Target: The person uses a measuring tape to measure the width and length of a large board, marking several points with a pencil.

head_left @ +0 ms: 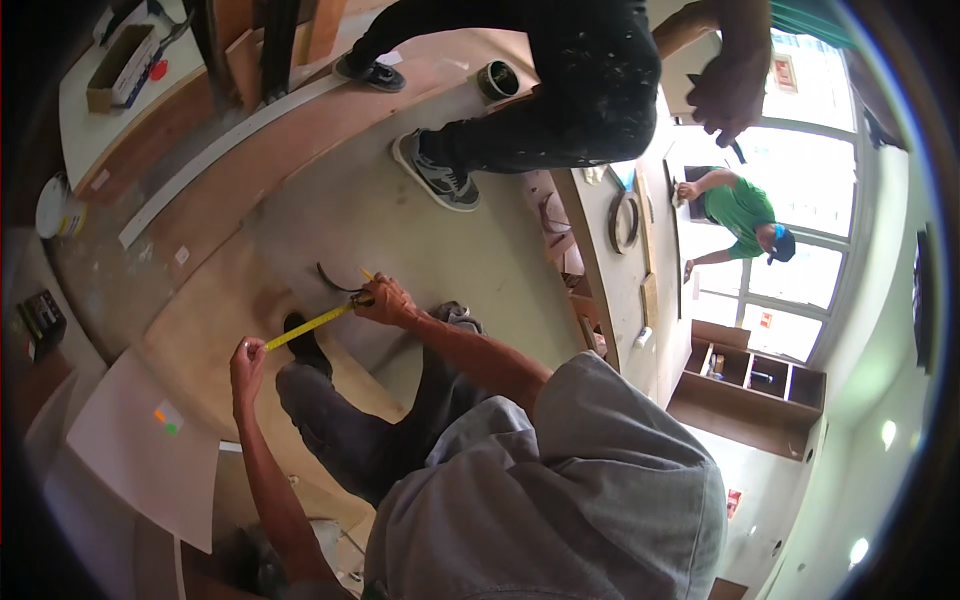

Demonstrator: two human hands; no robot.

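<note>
The left hand [248,366] pinched one yellow tape [310,326] by its tip; the right hand [389,303] clasped its other end. One dark ring [614,222] lay beyond.

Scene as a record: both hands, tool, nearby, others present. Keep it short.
left_hand: left hand pinches the free end of the yellow tape-measure blade
right_hand: right hand grips the other end
tool_state: blade extended, spanning the hands
near_right_hand: dark curved strip
far_left: white bucket
others: person in green shirt by the windows; legs in dark, pale-spotted trousers, nearer
</note>
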